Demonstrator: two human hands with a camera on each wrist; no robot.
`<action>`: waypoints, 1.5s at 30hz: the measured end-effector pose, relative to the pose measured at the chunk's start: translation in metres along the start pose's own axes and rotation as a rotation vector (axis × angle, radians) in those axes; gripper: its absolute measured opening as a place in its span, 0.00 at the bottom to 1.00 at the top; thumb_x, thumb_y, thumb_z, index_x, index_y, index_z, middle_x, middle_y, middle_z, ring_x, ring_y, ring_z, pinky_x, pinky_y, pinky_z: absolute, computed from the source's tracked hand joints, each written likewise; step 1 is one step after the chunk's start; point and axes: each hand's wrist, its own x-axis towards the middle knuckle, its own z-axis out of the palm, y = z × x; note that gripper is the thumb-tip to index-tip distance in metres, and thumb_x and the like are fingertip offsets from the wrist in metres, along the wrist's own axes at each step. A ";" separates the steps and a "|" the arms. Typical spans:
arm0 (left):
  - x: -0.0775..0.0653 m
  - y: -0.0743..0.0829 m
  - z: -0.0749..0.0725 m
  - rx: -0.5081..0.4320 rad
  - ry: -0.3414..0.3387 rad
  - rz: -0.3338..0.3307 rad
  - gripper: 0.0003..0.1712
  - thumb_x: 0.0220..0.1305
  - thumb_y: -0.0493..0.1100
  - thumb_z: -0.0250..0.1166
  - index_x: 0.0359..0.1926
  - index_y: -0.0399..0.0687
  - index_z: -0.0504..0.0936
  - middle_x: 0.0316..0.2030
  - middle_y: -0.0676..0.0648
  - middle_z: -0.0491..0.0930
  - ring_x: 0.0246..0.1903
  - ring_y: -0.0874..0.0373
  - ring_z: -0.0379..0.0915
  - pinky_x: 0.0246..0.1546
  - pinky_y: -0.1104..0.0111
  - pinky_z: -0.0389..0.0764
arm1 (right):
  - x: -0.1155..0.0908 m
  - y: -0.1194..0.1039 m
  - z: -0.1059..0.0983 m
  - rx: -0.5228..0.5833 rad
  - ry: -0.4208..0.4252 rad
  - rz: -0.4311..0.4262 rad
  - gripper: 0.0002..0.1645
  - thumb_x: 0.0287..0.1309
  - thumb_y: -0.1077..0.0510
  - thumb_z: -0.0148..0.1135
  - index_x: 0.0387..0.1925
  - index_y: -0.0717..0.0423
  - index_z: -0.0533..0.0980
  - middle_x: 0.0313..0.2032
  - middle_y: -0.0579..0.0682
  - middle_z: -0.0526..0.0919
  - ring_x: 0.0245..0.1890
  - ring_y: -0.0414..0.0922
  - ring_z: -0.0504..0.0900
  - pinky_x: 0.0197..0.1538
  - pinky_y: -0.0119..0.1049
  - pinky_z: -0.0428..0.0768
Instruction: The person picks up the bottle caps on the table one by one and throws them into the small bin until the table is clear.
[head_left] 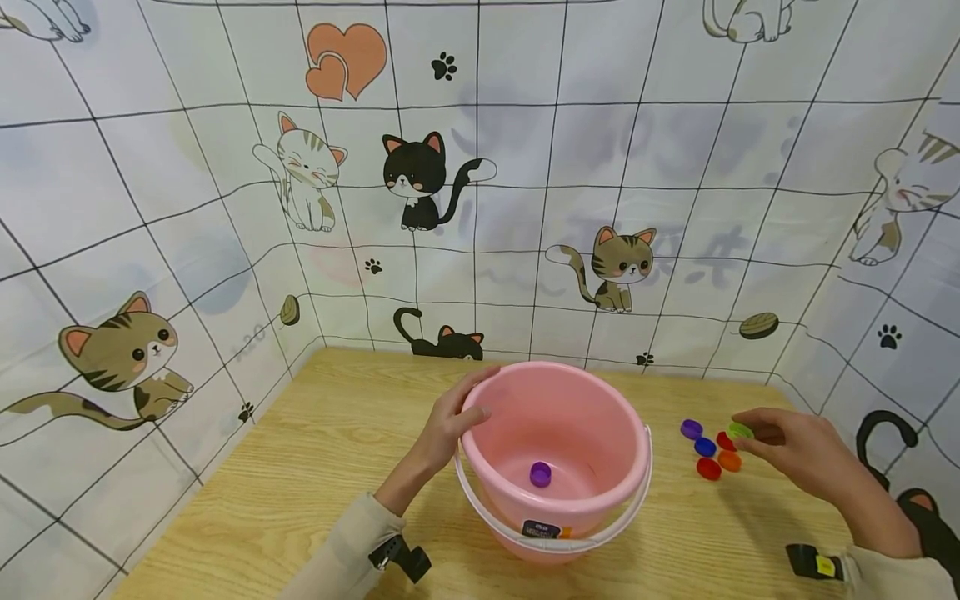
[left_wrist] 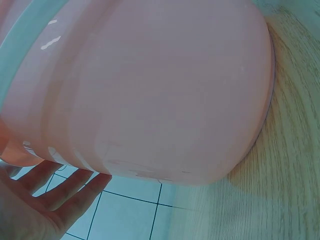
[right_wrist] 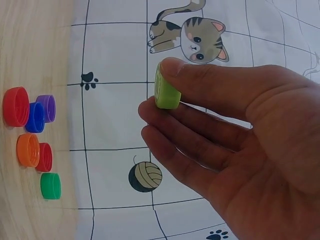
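While the left hand [head_left: 438,429] gripped the upright pink bucket [head_left: 562,417] at its rim, mouth facing up, the right hand [head_left: 806,454] pinched a light-green cap [head_left: 740,430], roughly level, near other caps [head_left: 708,469].

From the head view, I can't see most of the left hand's [head_left: 448,423] fingers [left_wrist: 85,200], because the pink bucket [head_left: 555,412] hides them. The sticker [head_left: 542,529] on the bucket has words too tiny to read. Right of the bucket, the right hand [head_left: 797,450] covers bits of the lime cap [right_wrist: 168,95], and the dark green cap [right_wrist: 50,186] is hidden there. One red cap [head_left: 724,441] is partly covered too. Behind the bucket, a black cat picture [head_left: 448,343] loses its bottom at the counter [head_left: 375,417]. Both sleeves [head_left: 341,546] get cut off.
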 end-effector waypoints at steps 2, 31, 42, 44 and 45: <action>0.000 0.000 0.000 0.000 -0.001 -0.001 0.38 0.65 0.45 0.57 0.77 0.47 0.66 0.69 0.36 0.72 0.59 0.34 0.77 0.52 0.41 0.85 | 0.000 -0.002 0.000 0.003 -0.002 0.002 0.27 0.59 0.53 0.73 0.54 0.69 0.81 0.44 0.62 0.89 0.39 0.54 0.89 0.40 0.53 0.88; 0.000 -0.001 0.000 -0.005 0.000 0.016 0.37 0.65 0.44 0.56 0.76 0.46 0.66 0.69 0.35 0.72 0.58 0.32 0.77 0.50 0.40 0.85 | 0.002 -0.030 0.005 0.025 0.024 -0.070 0.23 0.55 0.59 0.75 0.52 0.66 0.83 0.45 0.63 0.89 0.38 0.53 0.89 0.42 0.53 0.88; -0.001 -0.002 0.000 -0.021 -0.001 0.014 0.38 0.65 0.43 0.56 0.77 0.45 0.66 0.69 0.34 0.72 0.57 0.31 0.77 0.49 0.41 0.86 | 0.007 -0.044 0.007 0.016 0.040 -0.138 0.24 0.53 0.56 0.77 0.50 0.63 0.84 0.41 0.53 0.90 0.34 0.44 0.87 0.36 0.40 0.88; 0.000 -0.003 0.000 -0.025 -0.004 0.018 0.38 0.65 0.43 0.56 0.77 0.44 0.66 0.68 0.33 0.72 0.58 0.30 0.77 0.49 0.41 0.86 | 0.008 -0.046 0.008 0.018 0.038 -0.148 0.24 0.54 0.56 0.77 0.50 0.63 0.84 0.41 0.53 0.90 0.34 0.44 0.87 0.37 0.39 0.88; 0.000 -0.003 0.000 -0.026 -0.005 0.019 0.38 0.65 0.44 0.56 0.77 0.43 0.66 0.68 0.33 0.72 0.58 0.30 0.77 0.49 0.41 0.86 | 0.009 -0.047 0.008 0.024 0.035 -0.156 0.24 0.54 0.56 0.77 0.50 0.63 0.84 0.42 0.54 0.90 0.34 0.44 0.88 0.38 0.41 0.89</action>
